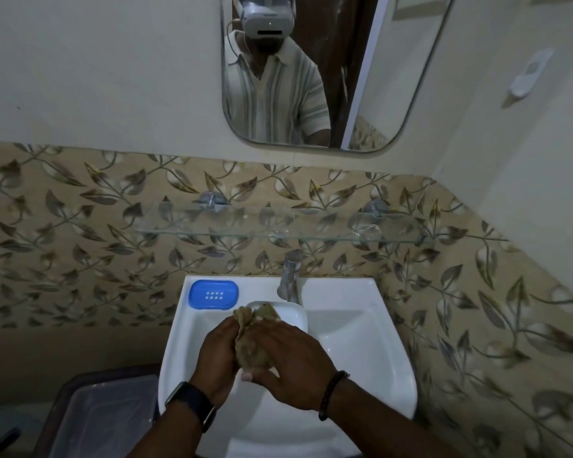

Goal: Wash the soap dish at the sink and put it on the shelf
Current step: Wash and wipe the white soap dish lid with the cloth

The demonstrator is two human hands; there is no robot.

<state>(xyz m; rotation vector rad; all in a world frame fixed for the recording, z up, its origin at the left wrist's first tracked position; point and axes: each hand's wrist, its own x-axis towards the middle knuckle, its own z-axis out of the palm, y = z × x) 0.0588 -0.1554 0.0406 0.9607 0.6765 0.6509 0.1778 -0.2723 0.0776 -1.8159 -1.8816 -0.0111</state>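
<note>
The white soap dish (291, 315) is over the sink (361, 342) under the tap (290, 276), its blue insert (213, 294) on the sink's back left corner. The left hand (217, 355) and right hand (291, 365) curl their fingers round a brown cloth (248, 345) against it. A glass shelf (311, 238) hangs above on leaf-patterned tiles (80, 242)

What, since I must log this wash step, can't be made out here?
Head view:
1. White dish: near part hidden under the cloth.
2. Sink drain: covered by the left grip and right grip.
3. Tap: too dim to tell whether water runs.
4. Container, lower left: dark, cut off by the bottom edge.
</note>
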